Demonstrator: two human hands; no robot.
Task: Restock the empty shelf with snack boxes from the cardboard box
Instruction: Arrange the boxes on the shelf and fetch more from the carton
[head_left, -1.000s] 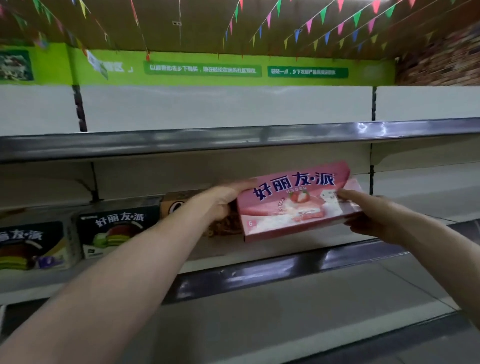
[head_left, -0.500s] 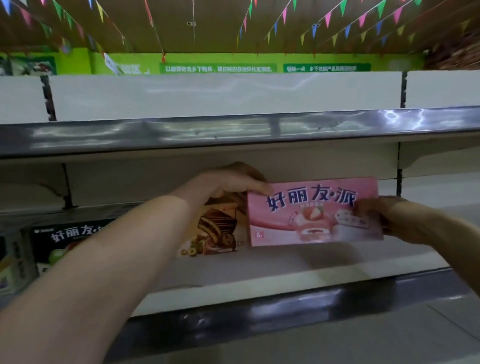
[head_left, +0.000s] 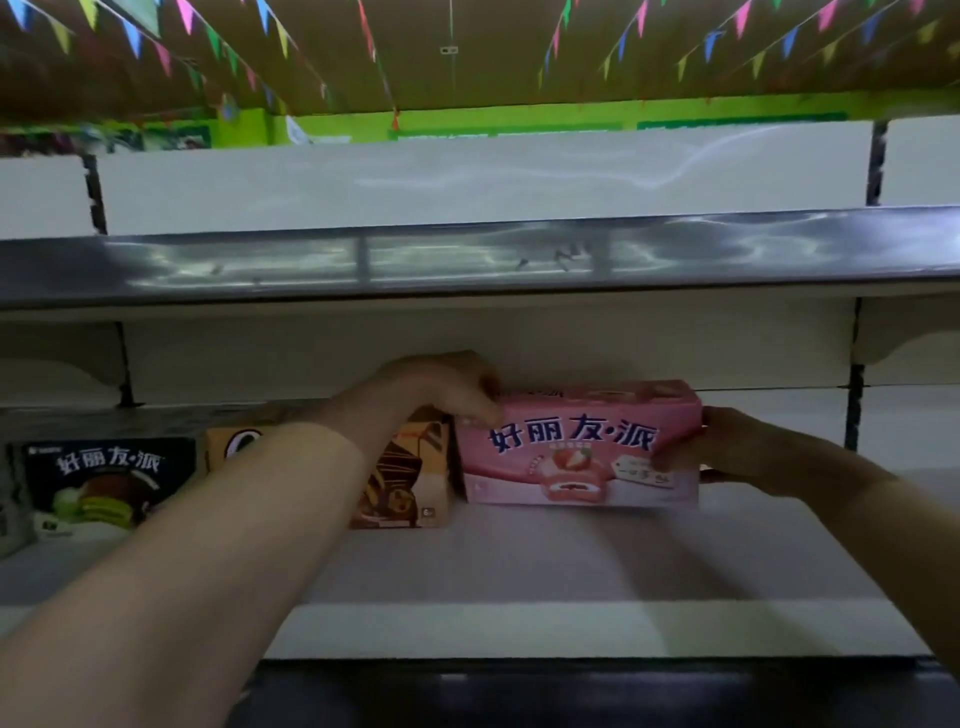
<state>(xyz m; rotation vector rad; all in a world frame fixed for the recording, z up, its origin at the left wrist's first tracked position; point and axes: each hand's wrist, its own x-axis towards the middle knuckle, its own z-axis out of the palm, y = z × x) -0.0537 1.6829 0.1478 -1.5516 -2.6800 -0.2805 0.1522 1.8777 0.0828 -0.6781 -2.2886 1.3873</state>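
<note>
A pink strawberry snack box (head_left: 582, 447) stands upright at the back of the white shelf (head_left: 519, 571), its front facing me. My left hand (head_left: 441, 384) grips its upper left corner. My right hand (head_left: 743, 447) holds its right end, the thumb across the front. Directly left of it stands an orange-brown chocolate snack box (head_left: 410, 478), partly hidden by my left forearm. Further left a black box (head_left: 104, 478) with a green cake picture stands on the same shelf.
A grey metal shelf edge (head_left: 467, 265) runs overhead, just above the hands. The dark front rail (head_left: 571, 686) of the shelf lies below. White shelf surface stretches right of the pink box. Coloured bunting hangs from the ceiling.
Both hands carried the pink box deeper into the shelf and set it level next to the orange-brown box. The camera moved closer and lower.
</note>
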